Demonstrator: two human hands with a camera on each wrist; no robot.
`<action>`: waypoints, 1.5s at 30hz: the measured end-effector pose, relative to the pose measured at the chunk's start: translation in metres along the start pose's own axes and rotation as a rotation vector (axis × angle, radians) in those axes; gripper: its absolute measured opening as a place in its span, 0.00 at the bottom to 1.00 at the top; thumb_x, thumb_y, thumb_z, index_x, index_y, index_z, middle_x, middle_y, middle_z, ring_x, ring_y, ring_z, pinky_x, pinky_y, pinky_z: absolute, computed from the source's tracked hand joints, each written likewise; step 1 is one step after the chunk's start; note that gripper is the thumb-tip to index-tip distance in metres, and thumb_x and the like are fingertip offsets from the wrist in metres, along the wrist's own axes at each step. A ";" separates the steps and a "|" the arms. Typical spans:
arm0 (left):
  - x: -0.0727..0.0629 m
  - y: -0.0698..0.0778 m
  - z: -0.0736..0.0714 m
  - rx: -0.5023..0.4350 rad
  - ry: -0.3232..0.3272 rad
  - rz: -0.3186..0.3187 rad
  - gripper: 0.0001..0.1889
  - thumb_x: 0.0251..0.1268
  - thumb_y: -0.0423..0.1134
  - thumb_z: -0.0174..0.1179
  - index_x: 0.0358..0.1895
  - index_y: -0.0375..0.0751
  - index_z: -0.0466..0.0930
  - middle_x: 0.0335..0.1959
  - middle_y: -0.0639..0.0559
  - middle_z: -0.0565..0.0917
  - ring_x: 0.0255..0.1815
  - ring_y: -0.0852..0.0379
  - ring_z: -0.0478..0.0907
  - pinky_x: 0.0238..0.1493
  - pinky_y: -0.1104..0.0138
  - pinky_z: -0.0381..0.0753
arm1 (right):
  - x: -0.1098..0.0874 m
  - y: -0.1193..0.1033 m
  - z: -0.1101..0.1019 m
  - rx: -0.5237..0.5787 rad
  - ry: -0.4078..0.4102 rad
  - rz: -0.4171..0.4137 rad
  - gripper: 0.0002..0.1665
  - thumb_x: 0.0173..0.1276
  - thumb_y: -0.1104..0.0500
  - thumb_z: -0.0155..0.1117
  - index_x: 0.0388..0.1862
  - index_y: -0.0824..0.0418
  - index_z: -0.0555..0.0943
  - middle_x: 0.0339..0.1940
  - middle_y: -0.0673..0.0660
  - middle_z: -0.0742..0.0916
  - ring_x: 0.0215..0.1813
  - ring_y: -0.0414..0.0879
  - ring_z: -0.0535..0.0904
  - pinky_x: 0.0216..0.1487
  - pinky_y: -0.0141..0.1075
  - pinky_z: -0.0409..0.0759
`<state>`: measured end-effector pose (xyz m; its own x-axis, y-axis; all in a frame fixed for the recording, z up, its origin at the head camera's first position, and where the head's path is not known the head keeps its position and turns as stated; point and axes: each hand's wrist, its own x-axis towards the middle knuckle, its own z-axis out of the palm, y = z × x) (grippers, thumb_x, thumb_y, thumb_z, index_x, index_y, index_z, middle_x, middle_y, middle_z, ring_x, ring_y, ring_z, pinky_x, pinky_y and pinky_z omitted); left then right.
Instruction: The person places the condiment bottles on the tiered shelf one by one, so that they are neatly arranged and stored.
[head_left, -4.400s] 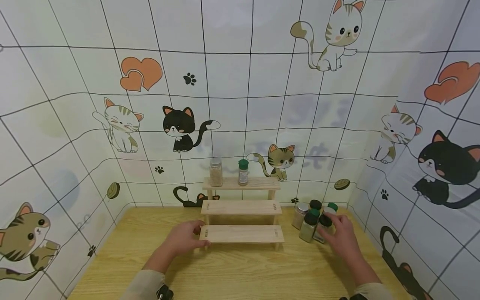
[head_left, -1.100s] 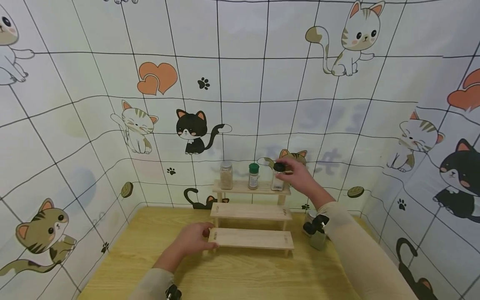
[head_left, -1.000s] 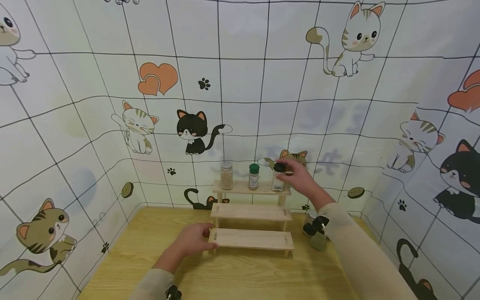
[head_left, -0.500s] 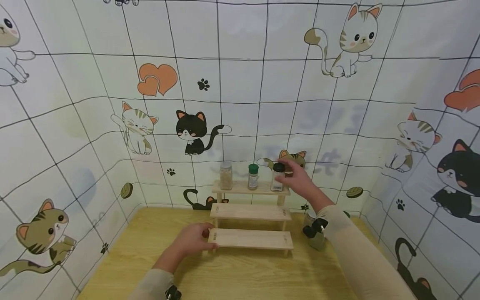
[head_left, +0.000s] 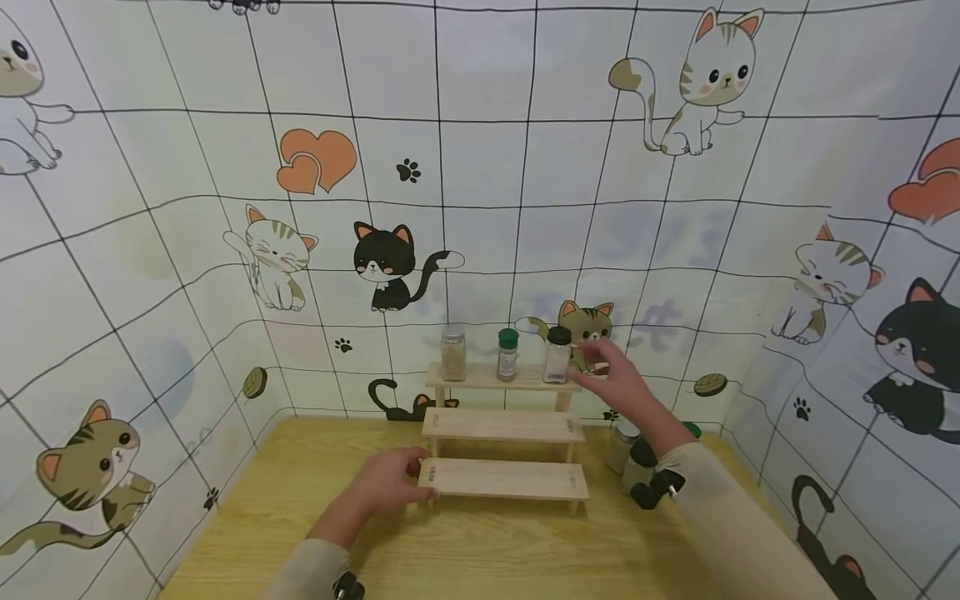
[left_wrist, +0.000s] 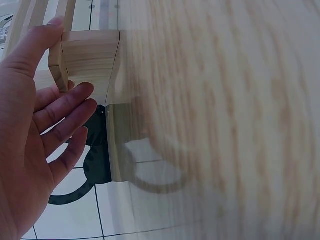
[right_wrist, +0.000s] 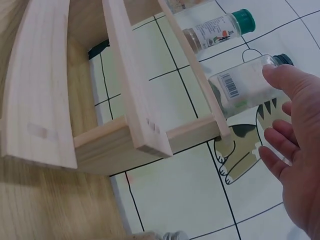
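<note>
A three-tier wooden spice rack stands on the table. My left hand grips the left end of its lowest tier; in the left wrist view the thumb lies over the tier's edge. On the top tier, a black-capped spice jar stands upright at the right end. Just right of it is my right hand, fingers spread and holding nothing. The right wrist view has the thumb close by this jar's cap. A green-capped spice jar and a pale-lidded jar share that tier.
Several more spice jars stand on the table right of the rack, among them a pale-lidded one and one with a green cap, partly hidden by my right forearm. A cat-print wall covering rises directly behind the rack and along both sides.
My right hand carried the black-capped jar from the right-hand group onto the top tier, then let go and drew back slightly right and down. My left hand keeps its grip on the rack.
</note>
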<state>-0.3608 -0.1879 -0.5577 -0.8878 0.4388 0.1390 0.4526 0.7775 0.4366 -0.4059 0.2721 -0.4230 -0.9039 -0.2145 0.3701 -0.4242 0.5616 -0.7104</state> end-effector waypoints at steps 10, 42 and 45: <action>0.004 -0.007 0.005 0.019 0.003 -0.004 0.37 0.57 0.69 0.80 0.63 0.49 0.86 0.39 0.66 0.87 0.39 0.66 0.82 0.44 0.58 0.83 | -0.053 0.003 -0.017 -0.145 0.059 -0.028 0.34 0.82 0.52 0.73 0.78 0.66 0.74 0.68 0.67 0.78 0.66 0.65 0.76 0.64 0.64 0.78; 0.000 -0.002 0.001 0.006 0.006 -0.019 0.38 0.58 0.68 0.80 0.64 0.48 0.86 0.39 0.66 0.87 0.40 0.65 0.82 0.45 0.57 0.83 | -0.157 0.058 0.010 -0.388 0.258 0.183 0.43 0.73 0.47 0.81 0.79 0.64 0.73 0.64 0.70 0.73 0.55 0.66 0.78 0.47 0.60 0.79; 0.000 -0.002 0.002 0.007 0.006 -0.016 0.38 0.58 0.68 0.80 0.64 0.47 0.86 0.39 0.66 0.87 0.40 0.65 0.83 0.45 0.57 0.83 | -0.161 0.062 0.014 -0.380 0.273 0.175 0.42 0.73 0.49 0.82 0.77 0.64 0.75 0.60 0.69 0.74 0.50 0.64 0.79 0.44 0.56 0.78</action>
<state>-0.3617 -0.1886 -0.5599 -0.8956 0.4234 0.1369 0.4385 0.7876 0.4329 -0.2876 0.3301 -0.5353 -0.8907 0.0969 0.4440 -0.1717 0.8329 -0.5262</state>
